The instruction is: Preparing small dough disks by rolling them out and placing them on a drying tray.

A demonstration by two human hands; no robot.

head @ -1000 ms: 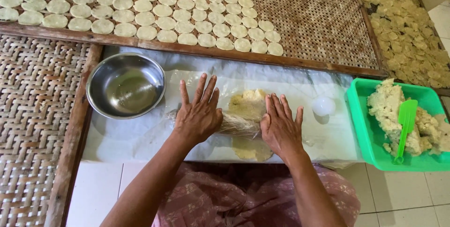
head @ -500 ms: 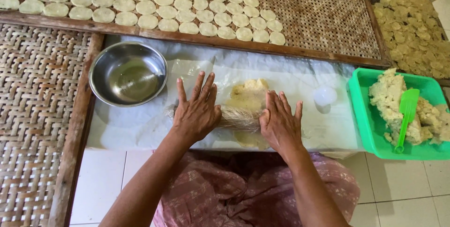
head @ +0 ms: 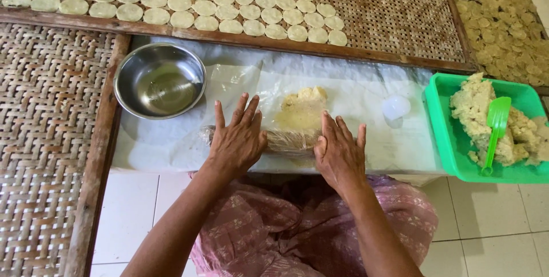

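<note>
My left hand (head: 237, 137) and my right hand (head: 338, 151) lie flat, fingers spread, on the two ends of a roller (head: 289, 139) wrapped in clear plastic. The roller lies across the near part of a yellowish sheet of dough (head: 303, 108) under a clear plastic film (head: 366, 102) on a white work surface. Both palms press down on the roller; its middle shows between them.
A steel bowl (head: 160, 79) with liquid stands at the left. A green tub (head: 452, 134) at the right holds crumbly dough and a green spatula (head: 494, 128). A small white round lid (head: 396, 107) lies nearby. Woven trays (head: 394, 8) behind hold several round dough discs (head: 229, 11).
Both hands and the roller have come back toward me, off the far part of the dough, which now shows flattened beyond the fingers.
</note>
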